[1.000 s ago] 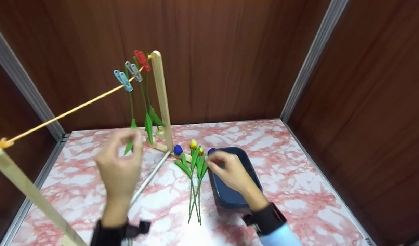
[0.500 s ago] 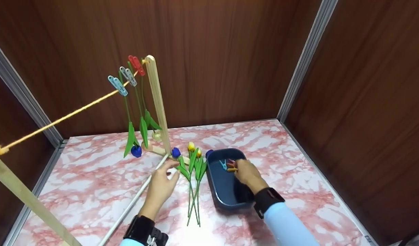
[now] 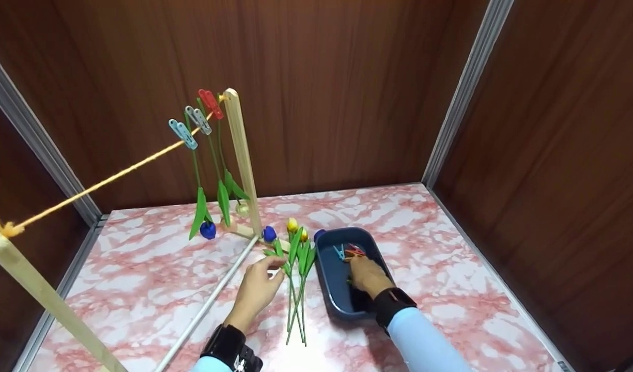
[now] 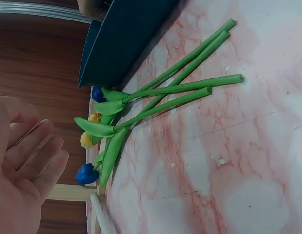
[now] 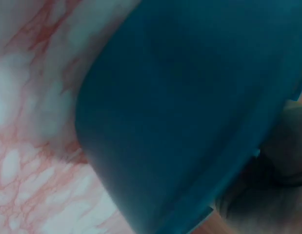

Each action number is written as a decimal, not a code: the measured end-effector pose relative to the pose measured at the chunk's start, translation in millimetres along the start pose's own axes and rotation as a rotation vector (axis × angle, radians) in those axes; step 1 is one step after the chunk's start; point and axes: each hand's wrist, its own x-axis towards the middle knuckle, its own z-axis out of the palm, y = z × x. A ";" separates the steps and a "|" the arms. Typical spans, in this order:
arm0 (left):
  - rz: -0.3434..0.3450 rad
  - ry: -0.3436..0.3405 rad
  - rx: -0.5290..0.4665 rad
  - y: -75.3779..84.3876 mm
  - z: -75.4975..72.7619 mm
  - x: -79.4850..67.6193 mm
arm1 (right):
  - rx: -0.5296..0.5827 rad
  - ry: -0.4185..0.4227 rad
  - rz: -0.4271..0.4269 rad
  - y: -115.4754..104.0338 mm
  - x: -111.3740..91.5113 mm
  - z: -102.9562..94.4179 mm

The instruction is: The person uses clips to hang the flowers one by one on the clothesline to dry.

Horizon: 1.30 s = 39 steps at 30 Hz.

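My right hand [image 3: 369,276] reaches down into the dark blue basin [image 3: 333,302], beside a few small clothespins [image 3: 353,251] in red, orange and light blue. A small green bit shows at its thumb side, but its fingertips are hidden and I cannot tell whether they pinch anything. In the right wrist view the basin's outer wall [image 5: 180,107] covers most of that hand [image 5: 268,195]. My left hand [image 3: 259,287], fingers loosely bent and holding nothing, hovers by the leaves of several artificial tulips [image 3: 299,253]. Blue and yellow blooms top their crossed green stems [image 4: 175,80].
On the left, a yellow cord [image 3: 125,171] runs between two wooden posts [image 3: 242,160]. Red, grey and light blue clothespins [image 3: 183,134] near the far post hold tulips [image 3: 198,212] hanging upside down. A white rod [image 3: 207,305] crosses the marbled table; brown panels enclose it.
My left hand has come down from near the hanging tulips to the lying ones. The right hand has moved from above the tulips' side into the basin, then slightly nearer me.
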 end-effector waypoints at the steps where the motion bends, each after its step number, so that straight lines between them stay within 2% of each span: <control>1: 0.005 0.001 -0.004 -0.2 0.5 -0.7 | 0.002 0.000 -0.026 4.4 2.4 2.6; 3: 0.007 0.003 -0.016 -0.2 1.3 -1.2 | 0.034 -0.001 -0.045 6.7 2.0 -0.5; 5: -0.004 0.007 -0.040 -0.4 0.5 -1.1 | 0.112 0.064 -0.081 7.7 -0.1 -5.6; 6: -0.009 0.012 -0.054 -0.1 -0.1 -1.0 | 0.188 0.103 -0.089 7.5 -1.4 -8.1; 10: -0.034 0.040 -0.123 6.4 -2.8 0.1 | 0.633 0.302 -0.085 -1.8 -14.7 -21.9; 13: -0.032 0.063 -0.175 18.0 -2.9 1.6 | 1.006 0.412 -0.071 -5.6 -21.9 -28.1; 16: -0.020 0.085 -0.239 32.3 -4.3 1.5 | 1.261 0.491 -0.063 -11.8 -32.2 -34.0; 18: -0.017 0.102 -0.283 43.1 -6.4 -0.3 | 1.375 0.508 -0.068 -19.6 -40.3 -36.7; 22: -0.012 0.092 -0.389 67.5 -9.2 -5.7 | 1.478 0.480 -0.150 -41.6 -59.1 -39.0; 29: 0.005 0.002 -0.569 107.3 -6.5 -21.0 | 1.502 0.345 -0.347 -77.3 -91.4 -34.8; 33: 0.030 -0.001 -0.615 115.5 -5.9 -31.4 | 1.504 0.311 -0.403 -86.1 -102.6 -30.9; 39: 0.049 0.052 -0.631 113.9 -6.0 -37.3 | 1.508 0.306 -0.447 -89.4 -107.4 -27.1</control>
